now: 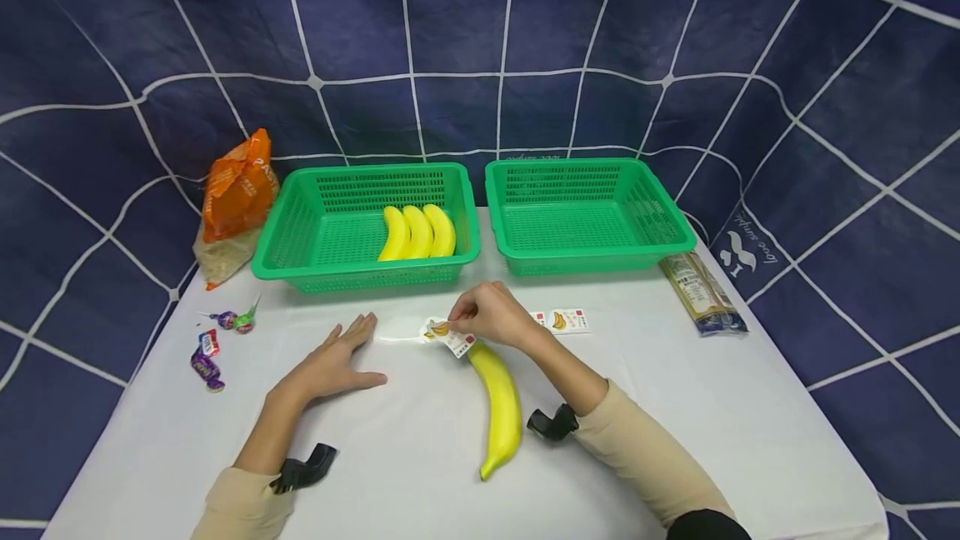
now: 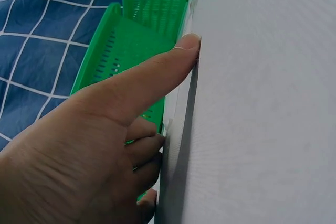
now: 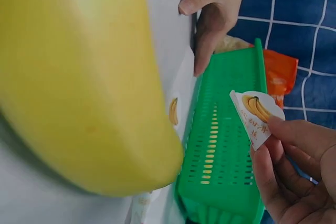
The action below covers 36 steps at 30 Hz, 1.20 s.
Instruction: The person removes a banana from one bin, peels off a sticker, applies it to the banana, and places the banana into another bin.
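Observation:
My right hand (image 1: 491, 313) pinches a white banana-picture sticker (image 3: 254, 113) between thumb and fingers, raised above the tabletop. Below that hand, a large yellow banana (image 1: 502, 407) lies lengthwise on the white table; it fills the left of the right wrist view. My left hand (image 1: 330, 369) rests on the table to the left, fingers extended and thumb spread, holding nothing. Just right of its fingertips lies a shiny clear strip (image 1: 396, 337). More banana-picture labels (image 1: 567, 321) lie on the table to the right of my right hand, partly hidden by it.
A green basket (image 1: 367, 275) holding three bananas (image 1: 417, 233) stands at the back left, another green basket (image 1: 592, 261) beside it. An orange bag (image 1: 238, 190) leans at far left. Wrapped candies (image 1: 206, 365) lie on the left, a flat packet (image 1: 702, 294) on the right.

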Each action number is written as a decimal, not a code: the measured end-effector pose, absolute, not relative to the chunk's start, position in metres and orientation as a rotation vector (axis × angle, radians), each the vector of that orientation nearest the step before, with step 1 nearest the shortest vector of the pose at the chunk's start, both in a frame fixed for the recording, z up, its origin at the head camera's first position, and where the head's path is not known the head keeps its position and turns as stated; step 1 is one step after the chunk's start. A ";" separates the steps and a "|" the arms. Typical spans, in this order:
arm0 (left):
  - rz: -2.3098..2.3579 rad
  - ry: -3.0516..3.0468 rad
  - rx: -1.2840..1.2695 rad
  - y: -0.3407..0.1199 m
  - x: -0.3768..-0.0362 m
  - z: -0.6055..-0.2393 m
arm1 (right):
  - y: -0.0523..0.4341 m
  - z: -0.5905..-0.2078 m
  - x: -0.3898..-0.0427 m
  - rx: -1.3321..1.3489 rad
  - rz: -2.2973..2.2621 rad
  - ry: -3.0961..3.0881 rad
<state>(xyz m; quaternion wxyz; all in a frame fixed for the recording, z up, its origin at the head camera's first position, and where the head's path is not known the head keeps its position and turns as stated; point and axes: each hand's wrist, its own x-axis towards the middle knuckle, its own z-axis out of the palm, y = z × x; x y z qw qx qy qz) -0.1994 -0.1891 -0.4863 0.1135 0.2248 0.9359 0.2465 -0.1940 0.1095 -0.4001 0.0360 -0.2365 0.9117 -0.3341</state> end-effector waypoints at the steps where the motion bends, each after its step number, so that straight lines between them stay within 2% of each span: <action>1: 0.721 2.751 0.660 -0.188 -0.199 -0.485 | 0.111 -0.400 -0.193 -0.722 -1.032 2.800; 5: 0.757 2.777 0.665 -0.177 -0.192 -0.473 | 0.116 -0.399 -0.190 -0.688 -1.051 2.797; 12: 0.860 2.734 0.756 -0.128 -0.162 -0.459 | 0.121 -0.387 -0.188 -0.624 -1.078 2.793; 24: 0.787 2.684 1.028 -0.059 -0.123 -0.470 | 0.127 -0.369 -0.172 -0.575 -1.111 2.808; 36: 0.775 2.685 1.021 -0.047 -0.121 -0.485 | 0.131 -0.361 -0.153 -0.546 -1.164 2.826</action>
